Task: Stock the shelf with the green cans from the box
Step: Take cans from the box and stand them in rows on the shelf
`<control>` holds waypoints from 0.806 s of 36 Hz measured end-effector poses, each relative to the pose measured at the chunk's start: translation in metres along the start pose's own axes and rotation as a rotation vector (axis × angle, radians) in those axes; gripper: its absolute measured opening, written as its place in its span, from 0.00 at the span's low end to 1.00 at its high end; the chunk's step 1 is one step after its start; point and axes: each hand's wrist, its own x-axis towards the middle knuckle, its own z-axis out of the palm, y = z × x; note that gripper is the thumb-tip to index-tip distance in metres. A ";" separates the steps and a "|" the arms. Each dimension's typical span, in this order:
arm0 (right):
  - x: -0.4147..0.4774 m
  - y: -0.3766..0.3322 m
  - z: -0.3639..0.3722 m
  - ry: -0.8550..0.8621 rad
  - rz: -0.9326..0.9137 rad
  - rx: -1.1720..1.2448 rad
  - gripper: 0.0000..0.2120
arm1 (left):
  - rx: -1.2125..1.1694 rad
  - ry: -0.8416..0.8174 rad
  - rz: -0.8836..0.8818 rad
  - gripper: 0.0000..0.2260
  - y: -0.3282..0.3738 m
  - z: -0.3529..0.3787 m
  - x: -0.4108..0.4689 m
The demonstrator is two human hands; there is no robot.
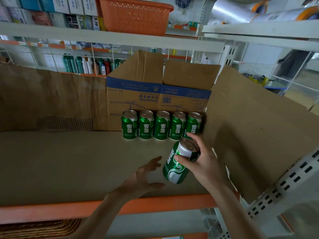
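Several green cans (161,125) stand upright in a row at the back of the cardboard-lined shelf (69,161), against a flattened cardboard panel with blue print (155,94). My right hand (202,163) grips another green can (174,167) near its top, tilted, just above the shelf in front of the row's right end. My left hand (146,176) hovers open beside that can's lower left, fingers spread, not touching it. The box the cans come from is out of view.
Brown cardboard lines the shelf's back (43,94) and right side (255,135). The shelf has an orange front edge (51,209). An orange basket (134,14) sits on the shelf above. A white perforated upright (283,183) stands at the right. A woven basket (39,228) is below left.
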 end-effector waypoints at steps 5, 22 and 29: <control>-0.002 -0.010 0.002 -0.019 -0.015 0.142 0.30 | -0.145 -0.031 0.071 0.37 0.015 0.008 -0.002; -0.005 -0.018 0.002 -0.051 -0.003 0.442 0.32 | -0.505 0.116 0.023 0.28 0.035 0.023 -0.015; -0.010 -0.014 0.004 -0.144 0.045 0.684 0.30 | -0.575 0.073 0.061 0.30 0.042 0.025 -0.022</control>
